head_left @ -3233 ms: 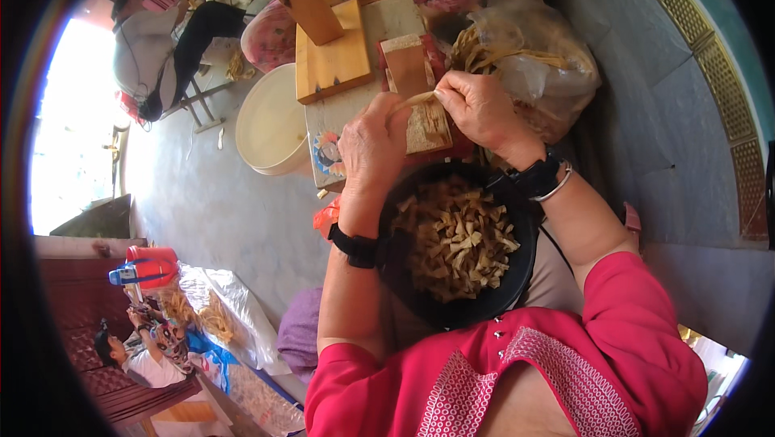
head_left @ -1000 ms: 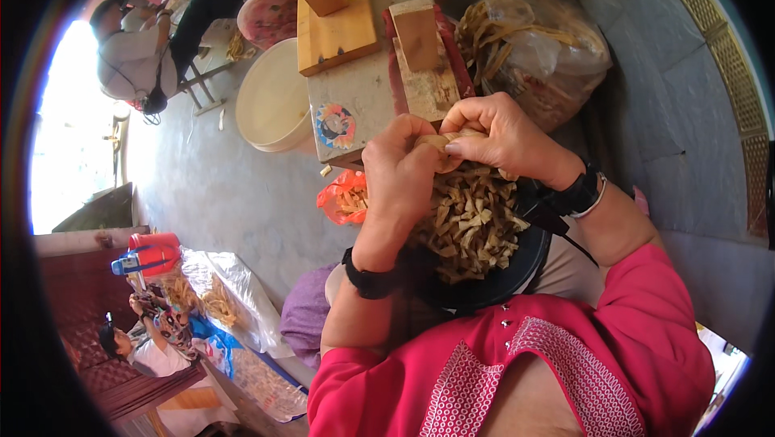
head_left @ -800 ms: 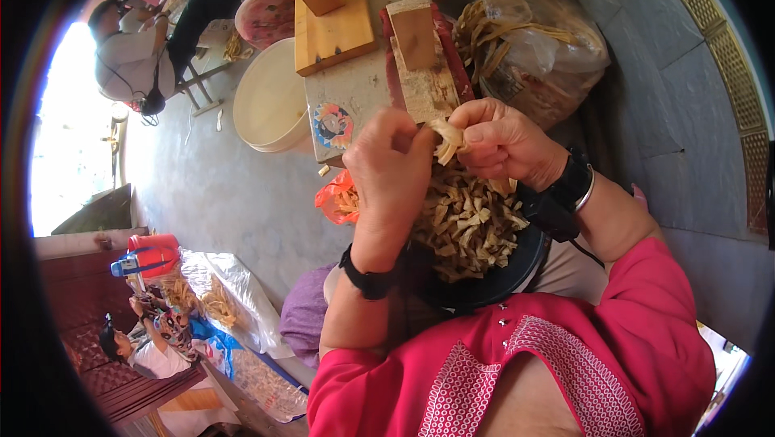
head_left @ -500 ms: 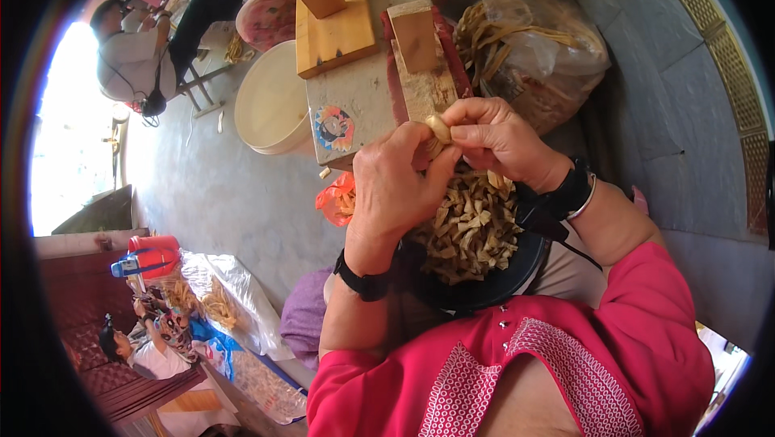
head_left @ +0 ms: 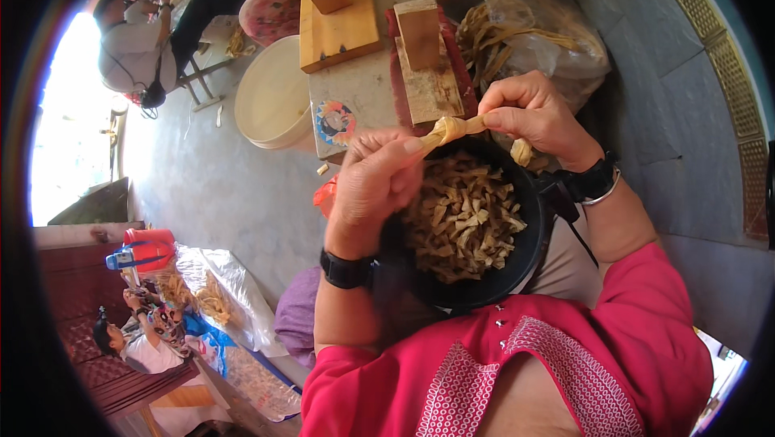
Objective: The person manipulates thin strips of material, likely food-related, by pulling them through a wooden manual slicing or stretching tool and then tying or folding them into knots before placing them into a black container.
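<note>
Here, left hand and right hand pinch a knotted strip between fingers, its length slanting away rightward.

No words or numbers are showing legibly; a round blue-and-orange sticker is sitting at eleven o'clock on a grey rectangular bench

The left grip and right grip, close together before, have parted toward the far left and far right of the black bowl. The pale strip, curled between them then, now stretches at the bowl's far rim with a knotted-looking wrap midway. Left of the bowl, less red bag shows.
</note>
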`<action>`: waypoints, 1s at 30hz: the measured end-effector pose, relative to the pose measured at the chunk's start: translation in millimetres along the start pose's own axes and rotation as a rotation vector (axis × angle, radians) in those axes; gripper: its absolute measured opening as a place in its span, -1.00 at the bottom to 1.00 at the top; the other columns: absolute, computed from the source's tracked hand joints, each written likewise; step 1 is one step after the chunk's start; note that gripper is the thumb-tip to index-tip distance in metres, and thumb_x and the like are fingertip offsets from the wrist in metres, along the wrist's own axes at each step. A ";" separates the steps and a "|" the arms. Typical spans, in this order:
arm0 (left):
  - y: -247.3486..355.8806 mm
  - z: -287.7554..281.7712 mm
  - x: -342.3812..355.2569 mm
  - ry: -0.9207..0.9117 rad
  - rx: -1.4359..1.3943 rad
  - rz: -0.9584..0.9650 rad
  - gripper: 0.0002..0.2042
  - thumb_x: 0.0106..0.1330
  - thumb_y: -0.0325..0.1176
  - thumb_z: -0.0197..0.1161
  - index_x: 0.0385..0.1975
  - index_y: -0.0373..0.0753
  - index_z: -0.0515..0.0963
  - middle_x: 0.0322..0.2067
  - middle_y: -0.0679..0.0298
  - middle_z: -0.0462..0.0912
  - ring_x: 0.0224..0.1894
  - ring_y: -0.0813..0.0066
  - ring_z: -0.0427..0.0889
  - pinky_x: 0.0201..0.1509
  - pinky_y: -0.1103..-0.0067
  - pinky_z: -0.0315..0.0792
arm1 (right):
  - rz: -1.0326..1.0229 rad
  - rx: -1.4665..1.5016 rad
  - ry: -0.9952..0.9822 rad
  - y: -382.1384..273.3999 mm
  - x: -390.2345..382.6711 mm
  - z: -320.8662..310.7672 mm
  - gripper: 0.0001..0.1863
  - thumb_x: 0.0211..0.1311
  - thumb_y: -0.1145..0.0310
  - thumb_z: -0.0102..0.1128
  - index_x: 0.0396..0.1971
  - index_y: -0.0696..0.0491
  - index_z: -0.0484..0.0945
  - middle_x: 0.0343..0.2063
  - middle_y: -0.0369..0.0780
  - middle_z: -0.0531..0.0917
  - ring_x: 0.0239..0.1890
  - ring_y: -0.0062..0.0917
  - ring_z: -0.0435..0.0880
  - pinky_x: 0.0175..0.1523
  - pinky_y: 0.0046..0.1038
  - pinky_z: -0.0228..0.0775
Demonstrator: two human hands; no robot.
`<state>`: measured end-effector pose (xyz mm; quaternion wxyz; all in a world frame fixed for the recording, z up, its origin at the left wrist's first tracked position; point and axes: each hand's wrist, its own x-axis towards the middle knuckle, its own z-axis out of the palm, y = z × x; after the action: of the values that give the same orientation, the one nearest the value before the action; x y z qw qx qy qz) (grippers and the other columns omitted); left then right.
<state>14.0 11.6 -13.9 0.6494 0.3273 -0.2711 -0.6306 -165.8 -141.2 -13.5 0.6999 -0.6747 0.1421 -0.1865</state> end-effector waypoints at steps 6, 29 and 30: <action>5.6 4.3 0.9 0.245 1.444 0.150 -0.67 0.10 -0.14 0.23 -0.28 -0.29 0.54 -0.53 0.06 0.59 -0.36 0.13 0.61 -0.28 0.41 0.45 | -0.036 -0.209 0.015 19.8 2.3 12.9 -0.91 0.04 0.46 0.17 -0.53 0.18 0.57 -0.69 -0.40 0.49 -0.59 -0.78 0.38 -0.47 -0.66 0.22; -14.7 -24.2 65.8 0.648 1.878 0.219 -0.75 0.20 -0.09 0.08 -0.34 -0.11 0.55 -0.55 0.09 0.60 -0.43 0.04 0.57 -0.31 0.30 0.38 | -0.204 -1.193 0.481 62.4 66.0 -5.2 -0.77 0.02 0.33 0.09 -0.72 0.11 0.48 -0.67 -0.05 0.54 -0.52 -0.11 0.53 -0.40 -0.21 0.39; -9.4 -20.3 60.0 0.641 1.881 0.221 -0.75 0.20 -0.09 0.08 -0.34 -0.11 0.55 -0.55 0.09 0.60 -0.43 0.04 0.57 -0.31 0.30 0.38 | -0.264 -1.197 0.574 75.8 66.7 -16.7 -0.75 -0.03 0.32 0.17 -0.75 0.15 0.50 -0.75 -0.11 0.52 -0.60 -0.25 0.57 -0.45 -0.28 0.39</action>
<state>27.0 -46.5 -37.8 0.2236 0.8358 -0.5009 0.0225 -108.7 -184.7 -86.4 0.1114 -0.8814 0.3174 -0.3316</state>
